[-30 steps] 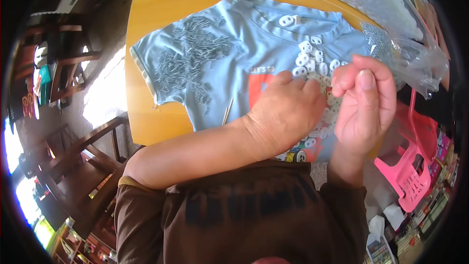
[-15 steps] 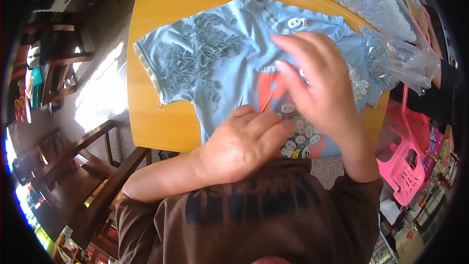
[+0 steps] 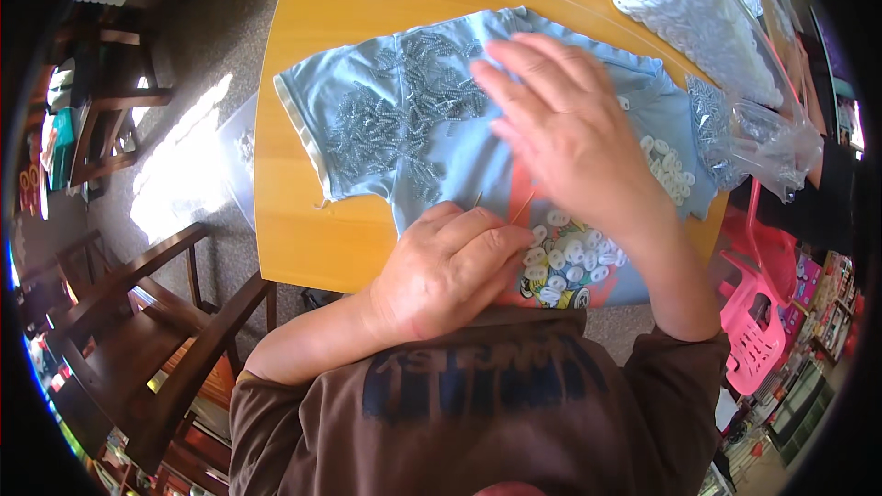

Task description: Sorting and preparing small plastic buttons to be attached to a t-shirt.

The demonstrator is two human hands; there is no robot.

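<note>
A light blue T-shirt (image 3: 413,119) lies flat on a yellow wooden table (image 3: 303,220). Silvery beads (image 3: 386,119) are scattered over its left half. Small white ring-shaped pieces (image 3: 570,262) lie heaped on its lower part, over a red and coloured print. My left hand (image 3: 450,271) rests on the shirt's lower edge with its fingers curled. A thin tan stick (image 3: 522,209) pokes out by its fingertips; whether the hand grips it is unclear. My right hand (image 3: 560,129) hovers over the shirt's middle, fingers stretched out and holding nothing.
Clear plastic bags of white pieces (image 3: 698,28) and of silvery beads (image 3: 763,138) lie at the table's right end. A pink plastic stool (image 3: 753,312) stands at the right. Dark wooden chairs (image 3: 156,312) stand at the left, close to the table's edge.
My right hand has let go of its pinch at the shirt's right side and swung left over the middle, fingers opening. My left hand has slid down toward the shirt's lower edge.
</note>
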